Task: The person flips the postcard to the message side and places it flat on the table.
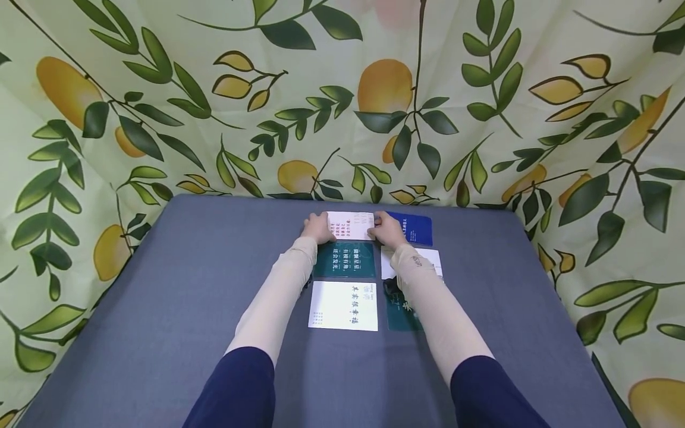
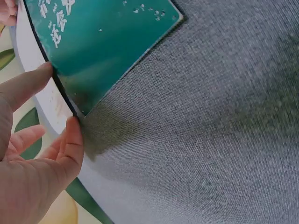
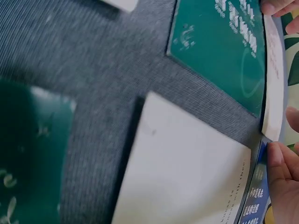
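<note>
At the back of the table lies a white card with pink lettering (image 1: 350, 226), its two ends between my hands. My left hand (image 1: 318, 229) grips its left end, thumb and fingertips at the edge; part of that end is hidden. The right end is pinched by my right hand (image 1: 389, 230), whose thumb appears at the card's corner in the right wrist view. Just nearer than this card, a green card with white writing (image 1: 345, 260) lies flat along its front edge. A blue card (image 1: 420, 230) is partly under my right hand in the head view.
A white card with dark writing (image 1: 342, 305) lies in front of the green one. To the right are another white card (image 1: 430, 257) and a dark green card (image 1: 404, 318), both partly hidden by my right sleeve. A leaf-patterned curtain (image 1: 321, 71) hangs behind the grey table (image 1: 214, 267).
</note>
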A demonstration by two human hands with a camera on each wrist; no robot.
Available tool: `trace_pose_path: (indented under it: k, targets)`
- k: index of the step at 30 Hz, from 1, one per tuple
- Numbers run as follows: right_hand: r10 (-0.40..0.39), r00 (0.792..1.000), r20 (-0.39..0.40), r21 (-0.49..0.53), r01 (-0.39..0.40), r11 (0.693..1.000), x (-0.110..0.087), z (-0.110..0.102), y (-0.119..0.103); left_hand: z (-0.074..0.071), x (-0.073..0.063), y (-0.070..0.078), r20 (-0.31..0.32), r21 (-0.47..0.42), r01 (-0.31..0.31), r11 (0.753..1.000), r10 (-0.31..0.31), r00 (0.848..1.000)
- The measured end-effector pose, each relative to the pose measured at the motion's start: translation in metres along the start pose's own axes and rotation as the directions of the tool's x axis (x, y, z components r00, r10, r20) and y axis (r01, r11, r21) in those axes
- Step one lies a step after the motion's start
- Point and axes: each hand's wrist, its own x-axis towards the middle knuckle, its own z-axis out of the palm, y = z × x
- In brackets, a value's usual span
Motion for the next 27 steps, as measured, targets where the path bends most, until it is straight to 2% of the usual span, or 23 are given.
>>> trace_pose_path:
  k: [2,4,9,10,11,12,13,14,16,17,19,20,22,23,24,25,27]
  targets:
    - [0.021,1.000,-0.008,0.035,-0.020,0.999,-0.001,-0.001,-0.002,0.002,0.006,-0.003,0.002,-0.051,0.009,0.999,-0.009,1.000]
    - [0.054,0.999,-0.008,0.078,-0.053,0.996,-0.002,-0.001,-0.003,0.001,0.002,-0.003,-0.018,-0.097,0.000,0.995,-0.002,1.000]
    - [0.114,0.993,0.000,0.178,-0.113,0.978,-0.002,0.000,-0.004,0.040,0.063,-0.039,-0.126,-0.185,-0.026,0.982,0.003,0.992]
    - [0.118,0.993,0.000,0.198,-0.116,0.973,-0.002,0.001,-0.004,0.048,0.079,-0.047,-0.117,-0.227,-0.021,0.974,-0.005,0.993]
    - [0.121,0.993,-0.001,0.220,-0.118,0.968,-0.001,0.001,-0.004,0.057,0.095,-0.055,-0.135,-0.256,-0.023,0.966,-0.012,0.991]
    - [0.120,0.993,-0.002,0.238,-0.117,0.964,-0.001,0.001,-0.004,0.059,0.098,-0.057,-0.129,-0.289,-0.012,0.957,-0.027,0.991]
    - [0.123,0.992,0.000,0.257,-0.118,0.959,-0.001,0.001,-0.004,0.059,0.099,-0.057,-0.121,-0.329,-0.007,0.944,-0.035,0.992]
    - [0.127,0.992,0.002,0.281,-0.122,0.952,-0.001,0.001,-0.005,0.057,0.095,-0.056,-0.093,-0.379,0.001,0.926,-0.039,0.995]
    - [0.131,0.991,0.005,0.309,-0.126,0.943,-0.001,0.002,-0.005,0.049,0.083,-0.049,-0.093,-0.450,0.011,0.893,-0.059,0.994]
    - [0.134,0.991,0.006,0.322,-0.129,0.938,-0.001,0.002,-0.005,0.043,0.071,-0.042,-0.101,-0.473,0.016,0.881,-0.072,0.992]
    - [0.136,0.991,0.004,0.346,-0.129,0.929,-0.001,0.002,-0.006,0.023,0.041,-0.026,-0.062,-0.544,0.040,0.838,-0.088,0.994]
    - [0.138,0.990,0.001,0.360,-0.129,0.924,-0.001,0.002,-0.006,0.015,0.027,-0.019,-0.063,-0.567,0.046,0.822,-0.099,0.993]
    - [0.145,0.989,-0.008,0.391,-0.131,0.911,-0.002,0.002,-0.008,0.002,0.007,-0.006,-0.063,-0.604,0.061,0.795,-0.125,0.990]
    - [0.147,0.989,-0.020,0.407,-0.126,0.905,-0.002,0.001,-0.009,0.001,0.007,-0.005,-0.075,-0.626,0.050,0.778,-0.124,0.990]
    - [0.150,0.988,-0.034,0.428,-0.121,0.895,-0.002,0.001,-0.010,0.012,0.025,-0.015,-0.096,-0.646,0.027,0.762,-0.117,0.989]
    - [0.154,0.987,-0.050,0.452,-0.115,0.885,-0.003,0.000,-0.011,0.027,0.053,-0.028,-0.116,-0.658,0.014,0.753,-0.120,0.986]
    - [0.159,0.984,-0.078,0.490,-0.101,0.866,-0.003,-0.001,-0.014,0.026,0.050,-0.025,-0.155,-0.679,-0.008,0.734,-0.132,0.979]
